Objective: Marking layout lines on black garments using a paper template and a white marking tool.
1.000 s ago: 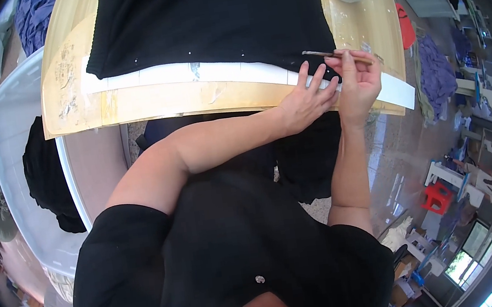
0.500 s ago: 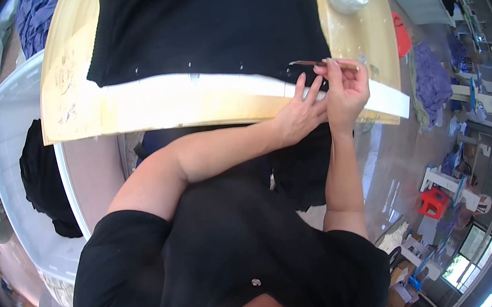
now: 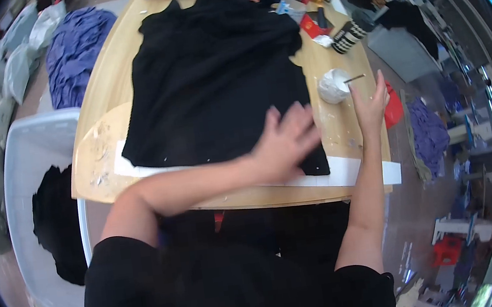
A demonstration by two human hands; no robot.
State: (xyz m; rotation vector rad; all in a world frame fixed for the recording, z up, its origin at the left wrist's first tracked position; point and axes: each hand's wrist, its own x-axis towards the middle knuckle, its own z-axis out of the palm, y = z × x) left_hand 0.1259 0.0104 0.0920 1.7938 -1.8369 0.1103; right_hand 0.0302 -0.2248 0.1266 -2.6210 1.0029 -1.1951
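A black knitted fabric piece (image 3: 218, 77) is spread on the pale wooden table, with small white marks along its near edge. Beneath that edge runs a long white strip (image 3: 371, 170). My left hand (image 3: 292, 138), blurred by motion, is open with fingers spread over the fabric's near right part. To the right, my right hand (image 3: 371, 107) is open beside a white cup (image 3: 333, 86) holding white stuff. A thin dark tool handle (image 3: 355, 78) sticks out of the cup, between my thumb and index finger but seemingly not gripped.
On the table's far right are a black-and-white patterned cylinder (image 3: 348, 36), a red packet (image 3: 311, 26) and assorted small items. A white tub (image 3: 15, 212) with black cloth (image 3: 58, 225) stands at the left. Purple cloth (image 3: 77, 57) lies beyond it. Red stools are at the right.
My right hand has moved from the fabric's near right corner to the cup, where the thin tool now stands. My left hand has lifted off that corner and spread out. The view takes in more table.
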